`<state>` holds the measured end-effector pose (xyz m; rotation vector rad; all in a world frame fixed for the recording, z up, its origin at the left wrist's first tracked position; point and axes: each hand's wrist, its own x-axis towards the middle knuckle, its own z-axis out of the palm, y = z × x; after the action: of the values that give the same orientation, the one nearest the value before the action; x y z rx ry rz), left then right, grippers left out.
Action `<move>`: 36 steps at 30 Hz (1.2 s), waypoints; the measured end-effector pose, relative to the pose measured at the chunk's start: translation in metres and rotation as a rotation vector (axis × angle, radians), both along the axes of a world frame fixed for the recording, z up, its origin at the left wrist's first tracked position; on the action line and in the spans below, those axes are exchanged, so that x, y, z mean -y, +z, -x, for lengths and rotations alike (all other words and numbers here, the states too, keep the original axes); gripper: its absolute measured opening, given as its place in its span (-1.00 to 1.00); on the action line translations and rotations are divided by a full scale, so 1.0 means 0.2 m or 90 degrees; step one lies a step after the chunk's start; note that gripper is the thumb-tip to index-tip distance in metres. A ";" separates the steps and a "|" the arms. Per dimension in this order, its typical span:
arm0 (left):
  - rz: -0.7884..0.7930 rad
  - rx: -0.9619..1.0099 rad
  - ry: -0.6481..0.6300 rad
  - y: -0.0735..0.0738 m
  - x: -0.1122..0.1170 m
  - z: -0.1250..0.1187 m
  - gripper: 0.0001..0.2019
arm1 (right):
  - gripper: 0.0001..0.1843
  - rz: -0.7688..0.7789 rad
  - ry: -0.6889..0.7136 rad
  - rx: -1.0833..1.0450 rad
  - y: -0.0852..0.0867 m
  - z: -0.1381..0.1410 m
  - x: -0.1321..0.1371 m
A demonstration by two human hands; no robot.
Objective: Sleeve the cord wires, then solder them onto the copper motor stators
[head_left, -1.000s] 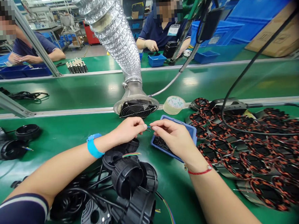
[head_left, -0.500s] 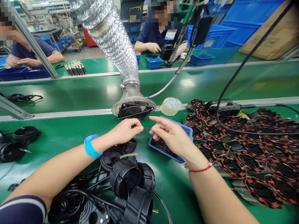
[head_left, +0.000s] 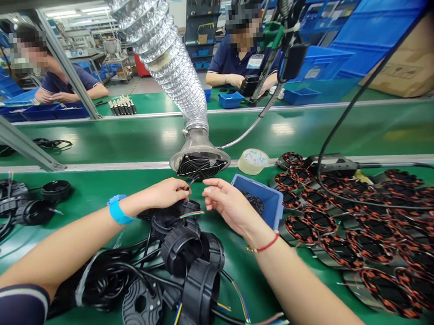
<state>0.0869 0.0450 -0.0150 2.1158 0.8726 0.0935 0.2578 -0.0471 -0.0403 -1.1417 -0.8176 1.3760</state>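
My left hand (head_left: 165,193), with a blue wristband, pinches a thin wire end (head_left: 192,180) just in front of the extraction fan. My right hand (head_left: 229,204) hovers a little to the right of it, fingers loosely spread and holding nothing, beside a small blue tray (head_left: 267,198) of dark small parts. Under both hands lies a heap of black round housings (head_left: 181,248) with coloured leads.
A silver duct with a fan mouth (head_left: 199,163) stands behind the hands, a tape roll (head_left: 252,161) beside it. Several orange-wound stators (head_left: 353,223) cover the right of the green bench (head_left: 104,194). More black housings (head_left: 24,208) lie at left. Two people work across the belt.
My right hand has let go of the wire and opened, drawing back slightly. My left hand keeps the wire. The view has shifted so the tray and housings sit farther right.
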 end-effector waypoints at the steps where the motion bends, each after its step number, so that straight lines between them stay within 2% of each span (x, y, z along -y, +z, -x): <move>1: -0.015 0.007 0.007 -0.01 0.01 0.01 -0.77 | -0.52 -0.012 -0.006 0.012 0.00 0.03 -0.01; 5: -0.039 0.033 0.039 -0.05 0.04 0.03 -0.75 | -0.53 -0.077 -0.044 0.076 0.00 0.11 -0.06; 11: -0.041 0.076 0.065 -0.09 0.06 0.04 -0.76 | -0.68 -0.130 -0.094 0.183 -0.03 0.15 -0.11; 16: -0.027 0.108 0.066 -0.10 0.07 0.04 -0.77 | -0.63 -0.116 -0.059 0.225 -0.10 0.20 -0.14; 19: -0.034 0.111 0.076 -0.08 0.08 0.06 -0.75 | -0.56 -0.108 -0.029 0.264 -0.09 0.20 -0.13; 23: -0.083 0.114 0.164 -0.05 0.01 0.14 -0.73 | -0.36 -0.089 -0.028 0.363 -0.05 0.04 -0.09; 25: -0.116 0.105 0.235 -0.04 -0.06 0.19 -0.70 | -0.48 -0.061 -0.042 0.449 -0.03 -0.11 -0.07; 27: -0.144 0.083 0.301 -0.03 -0.12 0.25 -0.71 | -0.73 -0.019 -0.043 0.562 -0.03 -0.25 -0.06; 29: -0.163 0.060 0.349 -0.01 -0.17 0.29 -0.69 | -0.93 0.026 -0.025 0.679 -0.06 -0.36 -0.04; 30: -0.170 0.047 0.368 0.02 -0.18 0.32 -0.64 | -0.95 0.047 -0.012 0.730 -0.08 -0.40 -0.04; 34: -0.206 -0.089 0.399 0.15 -0.15 0.39 -0.49 | -0.86 0.094 0.058 0.883 -0.18 -0.43 -0.03; 36: -0.214 -0.207 0.345 0.19 -0.10 0.42 -0.54 | -0.83 0.112 0.089 0.938 -0.21 -0.42 -0.03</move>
<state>0.0026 0.0654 0.0229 2.1719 1.7143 0.1912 0.3409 -0.0415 -0.0823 -2.2701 -1.8047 0.4946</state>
